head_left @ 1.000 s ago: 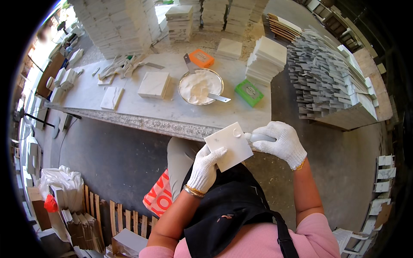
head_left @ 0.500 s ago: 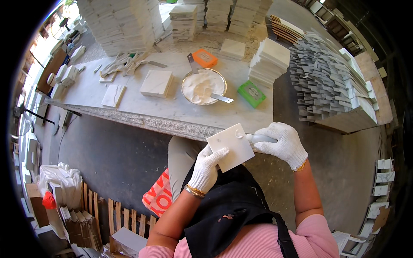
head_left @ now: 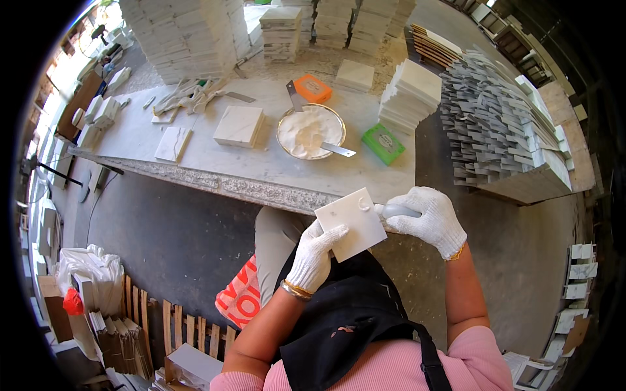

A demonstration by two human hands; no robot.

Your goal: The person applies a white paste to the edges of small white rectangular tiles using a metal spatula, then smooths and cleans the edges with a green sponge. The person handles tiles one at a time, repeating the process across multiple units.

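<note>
My left hand [head_left: 312, 255], in a white knit glove, holds a square white tile [head_left: 350, 223] from below, tilted over my lap. My right hand [head_left: 429, 219], also gloved, grips a grey-handled putty knife [head_left: 395, 211] whose blade end touches the tile's upper right corner, where a small dab of white paste sits. Beyond my hands, on the marble worktable [head_left: 261, 176], stands a round metal bowl of white paste [head_left: 310, 130] with a second metal spatula [head_left: 339, 150] resting on its rim.
An orange sanding block [head_left: 313, 88], a green block [head_left: 383, 143], a stack of white tiles [head_left: 411, 98] and loose tiles [head_left: 239, 125] lie on the table. Tall tile stacks [head_left: 189, 32] rise behind; grey mosaic sheets [head_left: 495, 124] are piled on the right. Wooden pallet [head_left: 189, 326] lower left.
My right hand has closed in on the tile's upper right corner with the putty knife. The tile and my left hand have stayed almost still.
</note>
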